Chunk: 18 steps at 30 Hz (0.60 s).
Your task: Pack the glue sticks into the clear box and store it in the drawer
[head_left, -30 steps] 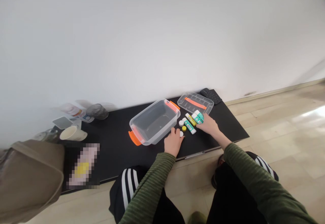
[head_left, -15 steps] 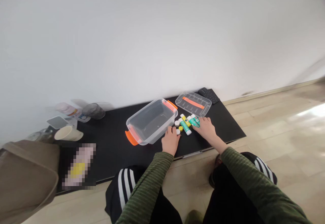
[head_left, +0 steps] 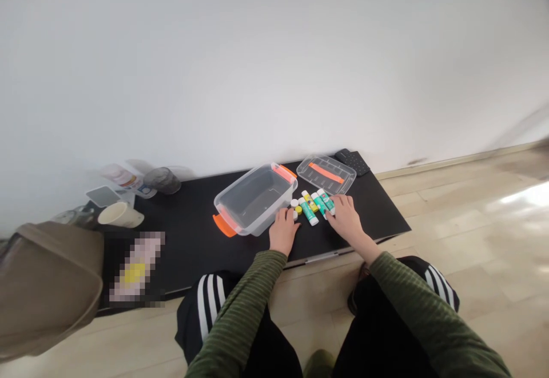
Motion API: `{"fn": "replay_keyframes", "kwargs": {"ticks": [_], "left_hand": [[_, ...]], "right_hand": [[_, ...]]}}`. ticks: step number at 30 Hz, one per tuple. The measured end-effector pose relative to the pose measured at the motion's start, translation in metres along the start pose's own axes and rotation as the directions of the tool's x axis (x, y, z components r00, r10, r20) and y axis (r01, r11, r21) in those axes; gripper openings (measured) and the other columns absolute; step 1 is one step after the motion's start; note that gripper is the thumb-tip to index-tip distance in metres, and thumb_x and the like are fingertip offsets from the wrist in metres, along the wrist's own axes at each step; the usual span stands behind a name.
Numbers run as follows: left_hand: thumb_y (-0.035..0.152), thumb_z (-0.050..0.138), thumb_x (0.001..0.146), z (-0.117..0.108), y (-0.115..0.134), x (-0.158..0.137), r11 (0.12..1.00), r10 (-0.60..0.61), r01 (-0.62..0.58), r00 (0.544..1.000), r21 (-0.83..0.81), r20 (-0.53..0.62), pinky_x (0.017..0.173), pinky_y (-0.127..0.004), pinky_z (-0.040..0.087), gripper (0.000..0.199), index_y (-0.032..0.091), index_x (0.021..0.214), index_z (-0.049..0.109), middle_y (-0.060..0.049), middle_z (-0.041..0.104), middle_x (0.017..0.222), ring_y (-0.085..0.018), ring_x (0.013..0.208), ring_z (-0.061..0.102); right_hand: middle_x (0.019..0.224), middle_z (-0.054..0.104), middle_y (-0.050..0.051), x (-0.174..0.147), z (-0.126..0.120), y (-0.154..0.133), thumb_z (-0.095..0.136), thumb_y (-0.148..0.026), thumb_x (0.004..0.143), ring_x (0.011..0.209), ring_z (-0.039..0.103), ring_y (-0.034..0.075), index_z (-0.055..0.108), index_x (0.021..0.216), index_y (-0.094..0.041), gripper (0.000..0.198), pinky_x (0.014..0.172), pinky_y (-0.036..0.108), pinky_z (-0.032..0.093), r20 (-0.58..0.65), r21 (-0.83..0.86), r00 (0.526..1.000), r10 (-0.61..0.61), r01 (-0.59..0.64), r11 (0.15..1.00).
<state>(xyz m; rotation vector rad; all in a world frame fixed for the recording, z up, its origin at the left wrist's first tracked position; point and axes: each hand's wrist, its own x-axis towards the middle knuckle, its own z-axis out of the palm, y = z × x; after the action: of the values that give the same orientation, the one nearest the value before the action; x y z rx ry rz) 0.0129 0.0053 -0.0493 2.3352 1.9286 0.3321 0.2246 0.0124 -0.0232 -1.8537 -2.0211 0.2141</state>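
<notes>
- Right hand [head_left: 345, 218]: fingers bent over the near end of the rightmost green stick [head_left: 326, 199]; can't tell if grip is closed on it or just touching.
- Left hand [head_left: 283, 230]: fingers curled at the near white cap [head_left: 295, 216], partly hiding it; can't tell if grip is clasped.
- Between hands: left green stick [head_left: 308, 209], yellow stick [head_left: 309, 199], middle green stick [head_left: 318, 202], lying side by side on tabletop [head_left: 193, 223].
- Yellow cap [head_left: 298, 210] and far white cap [head_left: 294, 202] left of sticks.
- Step, judged: fingertip placing of sticks and caps, both hands at once.
- Next move, judged: calls for light fingertip control; neighbours could roll.
- Outward: open clear box [head_left: 270, 221] left of caps; lid [head_left: 326, 173] off, far of sticks.
- Paper cup [head_left: 122, 215] well left.
</notes>
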Motion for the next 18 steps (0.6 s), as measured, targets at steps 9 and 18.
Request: {"fn": "replay_keyframes", "kwargs": {"ticks": [9, 18], "left_hand": [[0.047, 0.063, 0.085, 0.004, 0.004, 0.0, 0.975, -0.14, 0.136, 0.99, -0.174, -0.014, 0.069, -0.03, 0.053, 0.063, 0.026, 0.14, 0.04, -0.01, 0.048, 0.131, -0.022, 0.095, 0.065], [0.025, 0.075, 0.072, 0.005, 0.008, -0.004, 0.836, -0.147, 0.124, 0.989, -0.535, -0.001, 0.079, -0.033, 0.053, 0.067, 0.023, 0.132, 0.046, -0.01, 0.042, 0.135, -0.019, 0.092, 0.064]], "right_hand": [[0.118, 0.059, 0.012, -0.024, -0.006, -0.017, 0.051, -0.022, 0.088, 0.115, 0.049, 0.027, 0.06, 0.116, -0.019, 0.03, 0.094, 0.04, 0.047, -0.01, 0.155, 0.967, -0.255, 0.254, 0.955], [0.114, 0.063, 0.011, -0.021, -0.006, -0.015, 0.051, -0.019, 0.087, 0.111, 0.053, 0.025, 0.062, 0.111, -0.019, 0.027, 0.091, 0.038, 0.047, -0.038, 0.238, 0.956, -0.29, 0.29, 0.927]]}}
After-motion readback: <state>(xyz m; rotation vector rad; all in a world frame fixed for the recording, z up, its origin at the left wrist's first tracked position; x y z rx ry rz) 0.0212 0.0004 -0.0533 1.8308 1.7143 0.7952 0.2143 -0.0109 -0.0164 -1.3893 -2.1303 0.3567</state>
